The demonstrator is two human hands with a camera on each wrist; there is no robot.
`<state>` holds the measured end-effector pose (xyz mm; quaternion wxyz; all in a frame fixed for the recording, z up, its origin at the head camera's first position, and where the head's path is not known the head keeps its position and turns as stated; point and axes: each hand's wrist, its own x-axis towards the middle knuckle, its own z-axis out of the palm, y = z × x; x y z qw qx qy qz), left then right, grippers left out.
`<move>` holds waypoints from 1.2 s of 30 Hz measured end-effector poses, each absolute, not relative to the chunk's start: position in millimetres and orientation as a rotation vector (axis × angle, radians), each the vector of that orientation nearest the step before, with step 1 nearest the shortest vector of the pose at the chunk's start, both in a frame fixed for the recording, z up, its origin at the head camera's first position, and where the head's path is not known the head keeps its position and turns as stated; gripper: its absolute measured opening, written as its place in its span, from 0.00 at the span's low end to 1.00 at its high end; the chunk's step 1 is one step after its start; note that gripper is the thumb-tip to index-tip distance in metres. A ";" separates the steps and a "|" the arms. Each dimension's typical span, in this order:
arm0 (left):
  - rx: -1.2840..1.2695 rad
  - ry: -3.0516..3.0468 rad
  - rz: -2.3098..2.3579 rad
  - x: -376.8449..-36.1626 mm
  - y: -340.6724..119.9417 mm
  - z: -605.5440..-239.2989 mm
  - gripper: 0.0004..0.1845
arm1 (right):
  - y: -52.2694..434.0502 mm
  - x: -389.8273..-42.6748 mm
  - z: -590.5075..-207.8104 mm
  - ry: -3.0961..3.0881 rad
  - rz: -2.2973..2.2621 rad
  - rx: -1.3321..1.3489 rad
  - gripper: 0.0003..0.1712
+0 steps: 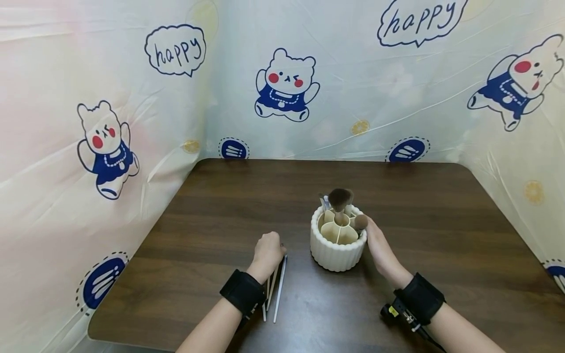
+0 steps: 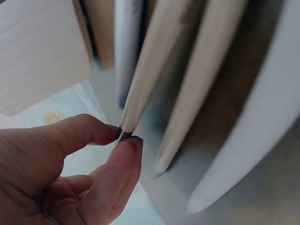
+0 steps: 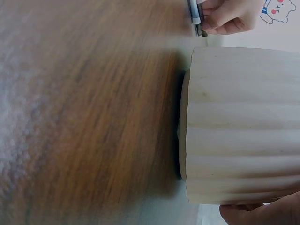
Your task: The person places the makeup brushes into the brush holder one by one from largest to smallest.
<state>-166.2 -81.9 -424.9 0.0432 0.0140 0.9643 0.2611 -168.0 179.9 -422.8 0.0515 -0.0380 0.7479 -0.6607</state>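
A cream, ribbed makeup brush holder (image 1: pixel 337 255) stands upright on the table, with divided compartments inside. A large fluffy makeup brush (image 1: pixel 340 198) rises from it, and a smaller round-headed brush (image 1: pixel 361 222) leans at its right rim. My right hand (image 1: pixel 382 247) holds the holder's right side; some of its fingers are hidden behind the wall. Left of the holder, my left hand (image 1: pixel 267 251) pinches a slim brush with a pale handle (image 2: pixel 152 65) by its dark end, between thumb and fingers. Beside it are a second pale-handled brush (image 2: pixel 199 89) and a white-handled brush (image 1: pixel 280 289).
The dark wooden table (image 1: pixel 198 289) has rounded corners. Behind it and at both sides hangs a pale curtain (image 1: pixel 353 63) printed with bears. Each wrist wears a black band (image 1: pixel 243 292), and a cable trails from the right one.
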 end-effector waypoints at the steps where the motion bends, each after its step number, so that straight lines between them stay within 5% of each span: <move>1: 0.042 2.943 0.826 -166.5 -82.5 -423.5 0.30 | 179.9 -167.9 -422.9 2.275 -2.011 -0.111 0.36; 6: 0.053 2.955 0.917 -172.9 -85.9 -411.2 0.29 | 179.1 -167.9 -422.9 2.276 -2.014 -0.088 0.36; 12: 0.205 3.188 1.035 -182.5 -84.2 -385.2 0.05 | 178.8 -167.8 -423.0 2.280 -2.016 -0.085 0.36; 23: 0.603 3.296 1.684 -183.7 -70.3 -339.1 0.05 | 178.6 -168.6 -423.4 2.291 -2.027 -0.092 0.34; 36: 0.815 3.062 2.308 -169.0 -39.8 -333.8 0.05 | 178.4 -169.1 -423.8 2.293 -2.027 -0.071 0.34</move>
